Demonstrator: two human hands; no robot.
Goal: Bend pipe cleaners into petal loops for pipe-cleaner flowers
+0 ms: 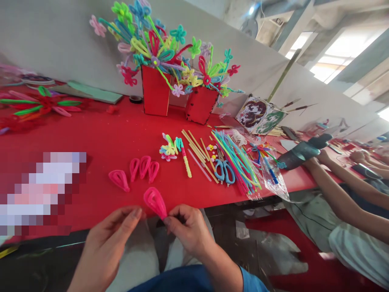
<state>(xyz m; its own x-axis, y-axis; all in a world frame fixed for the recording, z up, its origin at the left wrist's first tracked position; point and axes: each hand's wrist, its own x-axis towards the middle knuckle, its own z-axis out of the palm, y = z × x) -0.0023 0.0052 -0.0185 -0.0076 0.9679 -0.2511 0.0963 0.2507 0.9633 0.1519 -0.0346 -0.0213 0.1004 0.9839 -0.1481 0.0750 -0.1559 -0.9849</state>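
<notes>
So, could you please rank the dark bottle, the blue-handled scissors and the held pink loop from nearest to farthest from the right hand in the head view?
1. Pink loop: pinched in the right hand.
2. Blue-handled scissors: ahead, to the right.
3. Dark bottle: much farther right.

Labels, numbers — none legible.

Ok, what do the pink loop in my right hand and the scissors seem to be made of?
The pink loop looks like fuzzy pipe cleaner, matte with soft edges. The scissors have smooth, evenly blue handles, likely plastic; the grey blades are probably metal.
</notes>
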